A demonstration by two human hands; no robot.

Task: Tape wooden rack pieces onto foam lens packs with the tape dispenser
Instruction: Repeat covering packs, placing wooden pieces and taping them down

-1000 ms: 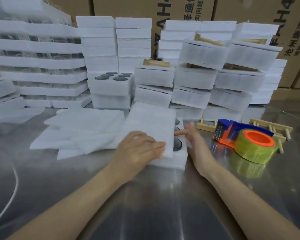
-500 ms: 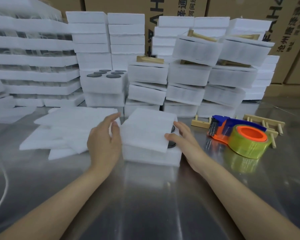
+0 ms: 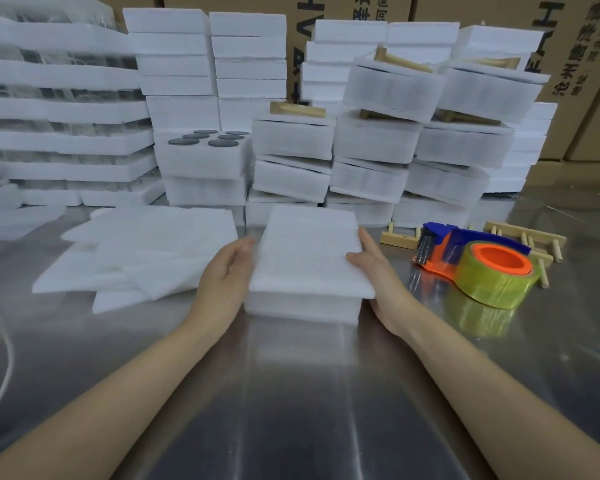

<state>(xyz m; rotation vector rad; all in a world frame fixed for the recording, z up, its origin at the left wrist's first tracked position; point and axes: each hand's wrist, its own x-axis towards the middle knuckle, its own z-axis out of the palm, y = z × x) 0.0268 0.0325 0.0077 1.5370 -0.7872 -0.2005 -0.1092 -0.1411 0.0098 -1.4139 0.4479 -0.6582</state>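
Left hand (image 3: 224, 282) and right hand (image 3: 378, 271) press straight fingers against the sides of the white foam lens pack (image 3: 309, 265) on the steel desk (image 3: 291, 393). Its cover sheet now hides the dark lenses. Loose white foam sheets (image 3: 146, 247) lie just left. An orange-and-blue tape dispenser (image 3: 478, 261) and pale wooden rack pieces (image 3: 523, 237) sit near, to the right.

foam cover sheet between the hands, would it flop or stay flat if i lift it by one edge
Probably floppy: the foam cover sheet is thin and its near right corner overhangs the foam pack beneath. Likely very light, so it may slide off easily; the loose sheets beside it lie skewed.
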